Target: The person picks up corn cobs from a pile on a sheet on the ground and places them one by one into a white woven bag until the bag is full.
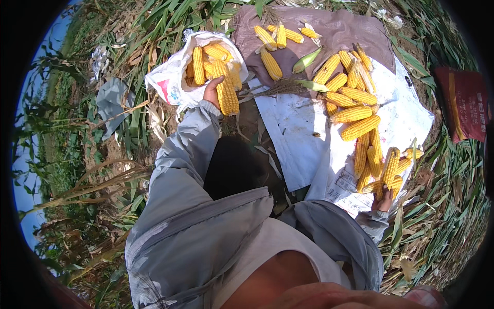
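Note:
My left hand (213, 92) grips a husked corn cob (226, 90) at the mouth of a white woven sack (173, 77), which lies on its side with several yellow cobs inside. Out at the right, my right hand (383, 200) is closed round another husked cob (390, 166) at the lower end of a long pile. That pile of husked cobs (355, 114) rests on a white woven sheet (405, 104). Farther up, a few cobs (271, 63) and a cob in green husk (307, 60) lie on a brown woven sheet (339, 31).
A dark red printed sack (461, 104) lies at the far right. Grey plastic (115, 102) sits left of the white sack. Cut corn stalks and leaves (455, 185) surround the sheets. A dried tassel (279, 88) lies across the white sheet's upper edge.

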{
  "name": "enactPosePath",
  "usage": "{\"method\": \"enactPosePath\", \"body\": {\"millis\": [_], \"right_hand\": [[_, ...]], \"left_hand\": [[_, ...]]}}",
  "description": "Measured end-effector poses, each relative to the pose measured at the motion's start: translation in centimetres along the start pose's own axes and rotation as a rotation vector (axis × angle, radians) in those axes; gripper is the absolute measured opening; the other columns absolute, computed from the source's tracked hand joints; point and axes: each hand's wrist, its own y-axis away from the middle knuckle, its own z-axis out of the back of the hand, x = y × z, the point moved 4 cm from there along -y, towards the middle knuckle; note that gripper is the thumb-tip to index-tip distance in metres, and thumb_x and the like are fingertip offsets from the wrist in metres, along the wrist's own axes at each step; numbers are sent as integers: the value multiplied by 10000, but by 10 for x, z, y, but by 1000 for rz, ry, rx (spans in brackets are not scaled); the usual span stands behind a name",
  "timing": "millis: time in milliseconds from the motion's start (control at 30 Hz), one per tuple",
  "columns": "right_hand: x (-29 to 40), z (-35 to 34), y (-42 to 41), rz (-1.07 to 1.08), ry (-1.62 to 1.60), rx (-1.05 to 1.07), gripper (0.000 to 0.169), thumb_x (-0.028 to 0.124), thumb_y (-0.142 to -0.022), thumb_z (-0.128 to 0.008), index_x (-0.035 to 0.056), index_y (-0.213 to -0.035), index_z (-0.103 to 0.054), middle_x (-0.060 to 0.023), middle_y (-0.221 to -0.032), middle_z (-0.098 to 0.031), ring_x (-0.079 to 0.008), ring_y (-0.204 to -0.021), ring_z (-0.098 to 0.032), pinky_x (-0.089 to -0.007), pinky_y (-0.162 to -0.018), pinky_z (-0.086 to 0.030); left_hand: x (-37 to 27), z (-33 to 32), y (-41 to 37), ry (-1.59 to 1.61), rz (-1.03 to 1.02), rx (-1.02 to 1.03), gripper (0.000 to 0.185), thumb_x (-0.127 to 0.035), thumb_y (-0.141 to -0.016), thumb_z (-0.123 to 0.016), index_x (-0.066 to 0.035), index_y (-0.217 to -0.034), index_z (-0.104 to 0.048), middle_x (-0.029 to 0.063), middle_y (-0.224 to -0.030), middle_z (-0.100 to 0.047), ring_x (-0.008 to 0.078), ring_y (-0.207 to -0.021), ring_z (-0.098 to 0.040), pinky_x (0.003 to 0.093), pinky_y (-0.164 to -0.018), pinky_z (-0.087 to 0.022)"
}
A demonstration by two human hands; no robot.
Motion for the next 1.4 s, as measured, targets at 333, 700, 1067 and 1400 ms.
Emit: {"method": "enactPosePath", "body": {"millis": [333, 700, 1067, 1400], "right_hand": [[10, -244, 109, 66, 524, 562, 320, 73, -693, -616, -20, -981, -512, -69, -940, -548, -149, -854, -512, -259, -784, -405], [-157, -665, 190, 409, 924, 1091, 539, 329, -703, -643, 51, -1141, -498, -202, -1073, -547, -300, -971, -545, -335, -852, -406], [59, -361, 59, 289, 1035, 365, 334, 134, -805, -566, -3, -1105, -509, -104, -1006, -586, -146, -868, -557, -259, -762, -447], [-35, 18, 91, 11, 1064, -335, 460, 246, -728, -644, 14, -1106, -521, -82, -1005, -597, -151, -841, -573, -260, -695, -463]], "left_hand": [[-109, 220, -149, -785, -387, -654, 467, -244, -722, -604, 81, -1042, -506, 184, -1009, -581, 282, -902, -569, 341, -764, -437], [-149, 171, -62, -273, -431, -519, 478, -310, -857, -475, 38, -1180, -422, 124, -1165, -481, 234, -1035, -461, 299, -877, -340], [-123, 213, -96, -434, -305, -458, 511, -149, -793, -524, 0, -1248, -347, 122, -1217, -427, 254, -1016, -463, 330, -855, -380], [-107, 128, -105, -1814, -24, -575, 710, -481, -685, -537, -81, -1253, -392, 214, -1207, -440, 320, -1099, -437, 389, -911, -336]]}}
